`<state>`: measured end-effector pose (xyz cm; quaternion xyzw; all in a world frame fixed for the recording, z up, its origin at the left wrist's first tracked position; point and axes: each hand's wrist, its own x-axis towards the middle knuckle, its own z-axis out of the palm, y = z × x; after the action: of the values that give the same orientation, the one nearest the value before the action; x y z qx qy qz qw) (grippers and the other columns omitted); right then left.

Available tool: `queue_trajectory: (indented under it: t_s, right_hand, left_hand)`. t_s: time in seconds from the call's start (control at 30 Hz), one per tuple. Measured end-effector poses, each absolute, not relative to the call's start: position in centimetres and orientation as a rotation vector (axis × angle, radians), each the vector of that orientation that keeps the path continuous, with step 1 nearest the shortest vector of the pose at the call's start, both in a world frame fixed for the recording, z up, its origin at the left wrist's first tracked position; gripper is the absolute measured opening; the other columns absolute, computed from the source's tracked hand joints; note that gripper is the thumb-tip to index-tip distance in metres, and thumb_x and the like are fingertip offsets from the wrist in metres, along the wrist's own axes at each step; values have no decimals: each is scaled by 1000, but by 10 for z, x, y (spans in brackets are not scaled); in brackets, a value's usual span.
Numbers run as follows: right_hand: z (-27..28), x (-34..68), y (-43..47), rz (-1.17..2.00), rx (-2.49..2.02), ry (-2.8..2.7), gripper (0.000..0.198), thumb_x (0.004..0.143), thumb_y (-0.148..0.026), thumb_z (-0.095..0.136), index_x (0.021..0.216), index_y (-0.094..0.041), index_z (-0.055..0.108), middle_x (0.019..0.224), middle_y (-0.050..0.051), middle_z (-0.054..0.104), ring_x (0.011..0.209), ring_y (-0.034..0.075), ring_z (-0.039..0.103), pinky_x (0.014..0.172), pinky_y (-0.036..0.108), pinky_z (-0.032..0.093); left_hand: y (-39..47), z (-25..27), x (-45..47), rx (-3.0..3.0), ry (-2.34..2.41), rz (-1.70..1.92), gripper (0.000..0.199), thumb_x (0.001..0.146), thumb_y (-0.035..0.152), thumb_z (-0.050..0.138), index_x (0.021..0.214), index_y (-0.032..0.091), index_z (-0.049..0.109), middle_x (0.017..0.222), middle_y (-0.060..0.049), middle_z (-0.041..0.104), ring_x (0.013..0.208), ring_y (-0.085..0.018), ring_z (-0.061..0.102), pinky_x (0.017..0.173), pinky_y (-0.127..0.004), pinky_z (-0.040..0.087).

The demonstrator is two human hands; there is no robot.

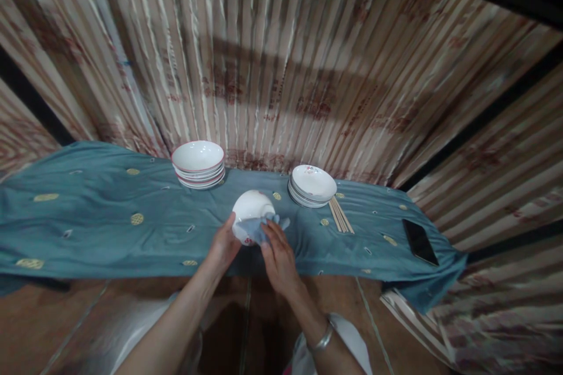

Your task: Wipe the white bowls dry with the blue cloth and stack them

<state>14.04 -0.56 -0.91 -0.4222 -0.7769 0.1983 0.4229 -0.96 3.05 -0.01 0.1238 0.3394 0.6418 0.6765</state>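
Note:
My left hand grips the left edge of a white bowl with small red marks on its side. The bowl is tilted, its outside and foot ring turned up towards me, above the front part of the table. In my right hand is a light blue cloth, pressed against the bowl's outer surface. A silver bangle circles my right wrist. The fingertips of my left hand are hidden behind the bowl.
A stack of red-rimmed white bowls stands at the back left of the teal tablecloth. Back right are stacked white plates, with several wooden chopsticks beside them. A black phone lies at the right end. Curtains hang behind.

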Motion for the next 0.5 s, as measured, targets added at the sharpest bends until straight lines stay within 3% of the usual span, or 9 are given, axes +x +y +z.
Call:
queue_trajectory:
  t_s: [0.07, 0.27, 0.5]
  right_hand:
    - [-6, 143, -8, 448, -1031, -1960, 41, 97, -29, 36, 134, -20, 50, 139, 10, 50, 134, 20, 40, 112, 43, 35]
    - [2, 146, -1, 265, -1016, -2100, 53, 93, -29, 46, 143, -18, 36, 152, 11, 32, 144, 25, 18, 115, 51, 28]
    - [0, 155, 15, 440, -1090, -1908, 44, 96, -31, 38, 139, -21, 42, 150, 10, 36, 140, 20, 30, 115, 46, 27]
  left_hand:
    - [29, 2, -10, 317, 799, 1460, 47, 75, 37, 67, 109, 5, 65, 91, -14, 75, 91, -30, 69, 80, -38, 54]
    - [22, 10, -3, 430, 871, 1537, 42, 55, 37, 82, 84, 8, 71, 76, -11, 75, 82, -29, 70, 72, -35, 54]
    - [23, 13, -1, 444, 846, 1538, 38, 54, 35, 83, 79, 9, 71, 76, -11, 75, 86, -29, 70, 78, -37, 53]
